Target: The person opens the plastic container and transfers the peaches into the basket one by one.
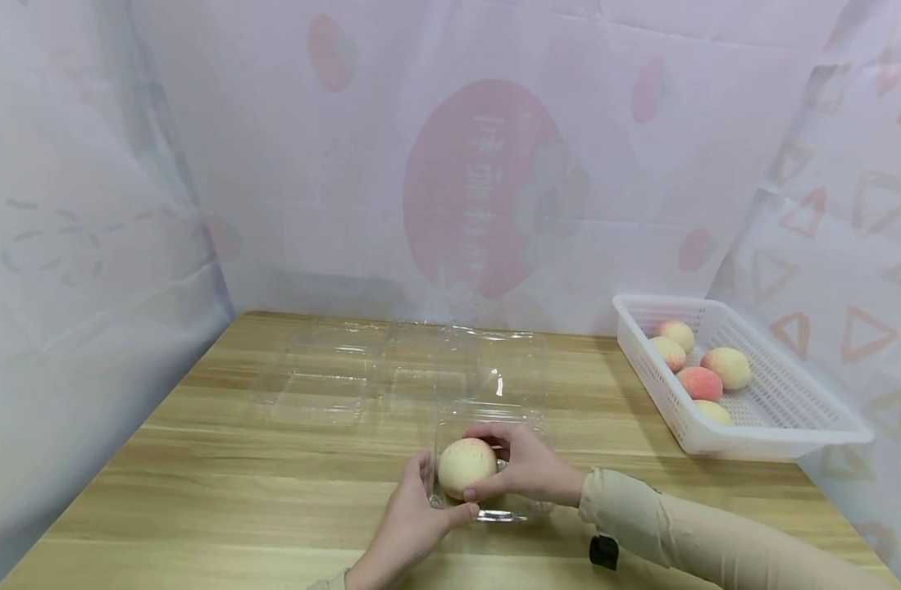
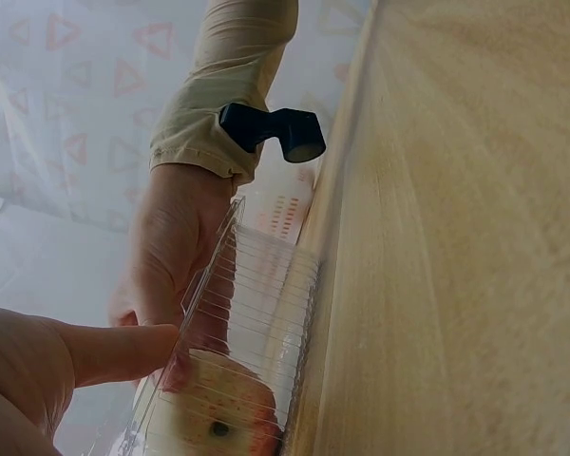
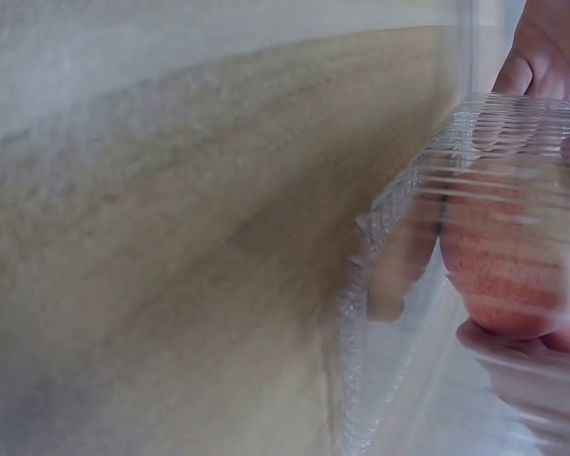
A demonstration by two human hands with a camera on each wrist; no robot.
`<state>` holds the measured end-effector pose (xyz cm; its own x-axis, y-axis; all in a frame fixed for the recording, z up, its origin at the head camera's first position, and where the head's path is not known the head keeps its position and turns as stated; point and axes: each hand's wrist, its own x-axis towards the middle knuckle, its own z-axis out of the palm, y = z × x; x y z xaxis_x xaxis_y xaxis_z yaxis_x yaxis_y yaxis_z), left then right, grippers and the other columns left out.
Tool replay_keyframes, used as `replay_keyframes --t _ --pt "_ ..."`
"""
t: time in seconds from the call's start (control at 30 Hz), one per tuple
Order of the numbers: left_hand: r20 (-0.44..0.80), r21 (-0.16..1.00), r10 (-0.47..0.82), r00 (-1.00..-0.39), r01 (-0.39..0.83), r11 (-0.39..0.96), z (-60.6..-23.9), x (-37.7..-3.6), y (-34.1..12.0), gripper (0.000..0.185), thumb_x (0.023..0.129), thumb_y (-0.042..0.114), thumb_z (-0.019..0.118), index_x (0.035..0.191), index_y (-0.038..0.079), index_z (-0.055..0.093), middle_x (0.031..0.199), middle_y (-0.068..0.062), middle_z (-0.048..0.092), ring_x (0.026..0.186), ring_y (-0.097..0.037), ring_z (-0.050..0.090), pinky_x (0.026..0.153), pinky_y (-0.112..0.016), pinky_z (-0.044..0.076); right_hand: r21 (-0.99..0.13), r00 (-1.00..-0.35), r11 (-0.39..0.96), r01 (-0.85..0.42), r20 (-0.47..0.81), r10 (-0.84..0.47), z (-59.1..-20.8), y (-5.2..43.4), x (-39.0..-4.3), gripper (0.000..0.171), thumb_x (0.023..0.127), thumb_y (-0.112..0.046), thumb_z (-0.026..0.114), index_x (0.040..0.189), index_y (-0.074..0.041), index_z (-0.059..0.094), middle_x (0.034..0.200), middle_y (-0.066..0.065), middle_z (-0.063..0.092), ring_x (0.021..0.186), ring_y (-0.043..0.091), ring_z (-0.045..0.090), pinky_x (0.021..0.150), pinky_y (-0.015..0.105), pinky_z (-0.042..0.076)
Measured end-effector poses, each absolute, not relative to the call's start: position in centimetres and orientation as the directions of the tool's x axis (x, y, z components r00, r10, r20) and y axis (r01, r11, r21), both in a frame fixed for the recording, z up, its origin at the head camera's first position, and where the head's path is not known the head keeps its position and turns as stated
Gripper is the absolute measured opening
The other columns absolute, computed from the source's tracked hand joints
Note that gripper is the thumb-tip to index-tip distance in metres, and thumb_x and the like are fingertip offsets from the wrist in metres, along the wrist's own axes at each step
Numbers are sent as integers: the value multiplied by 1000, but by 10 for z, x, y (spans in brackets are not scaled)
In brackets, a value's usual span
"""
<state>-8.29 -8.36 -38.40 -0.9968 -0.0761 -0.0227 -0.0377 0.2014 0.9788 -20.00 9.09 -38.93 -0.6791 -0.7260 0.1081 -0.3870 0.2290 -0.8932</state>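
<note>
Wooden bench (image 1: 221,459) carrying everything, curtained on three sides by pale printed sheeting (image 1: 494,164). White basket (image 1: 775,438) sitting at far right of bench, holding four peaches (image 1: 699,382); well apart from hands. Empty clear clamshell trays (image 1: 391,373) lying open mid-bench, behind the hands. Small clear plastic box (image 1: 494,512) sitting near front edge, just ahead of those trays, between both hands; ribbed wall showing in both wrist views. Right hand (image 1: 527,467) reaching in from right, beige sleeve (image 1: 686,524) behind it, fingers curling over top and thumb under, grasping peach (image 1: 466,467). Peach being held inside the box, low in it; cannot tell whether touching box floor. Pale yellow with red blush, stem dimple showing in left wrist view (image 2: 218,429). Left hand (image 1: 413,524) coming up from front, fingers against box's left wall, thumb pressing along its near edge, steadying box; touching the plastic, not the peach.
</note>
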Motion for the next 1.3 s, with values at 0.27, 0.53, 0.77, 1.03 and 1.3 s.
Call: replay_keyframes --t 0.27,0.53,0.77,1.03,1.3 --pt "-23 980 -80 -997 -38 196 -384 -83 -83 99 72 9 87 144 -14 23 150 -39 21 139 -47 24 113 -57 20 -874 -667 230 -428 134 -733 -387 91 -199 65 71 -13 90 126 3 61 116 5 66 100 17 65 86 35 55" --pt "-30 980 -69 -997 -43 196 -384 -84 -83 97 73 8 86 143 -13 23 149 -40 22 139 -48 24 112 -59 22 -860 -650 212 -465 169 -740 -389 91 -200 64 70 -15 90 126 2 62 116 5 66 105 18 64 91 32 53" --pt "-42 976 -65 -997 -55 212 -383 -84 -84 99 74 10 87 145 -12 22 149 -40 21 138 -49 24 111 -61 23 -867 -642 186 -462 183 -745 -389 93 -200 65 71 -15 89 126 3 62 117 5 66 107 19 63 94 33 52" --pt "4 965 -73 -997 -16 260 -387 -83 -83 96 72 14 88 142 -12 28 144 -40 32 135 -50 31 108 -65 27 -865 -646 159 -477 222 -730 -390 95 -201 67 70 -17 90 126 5 61 117 8 66 107 20 64 95 34 51" --pt "17 954 -94 -995 -12 300 -386 -83 -83 98 69 16 89 142 -10 30 140 -35 41 130 -51 38 103 -70 29 -867 -666 142 -478 252 -702 -387 95 -201 67 66 -16 92 124 -1 63 119 6 64 109 21 62 96 34 51"
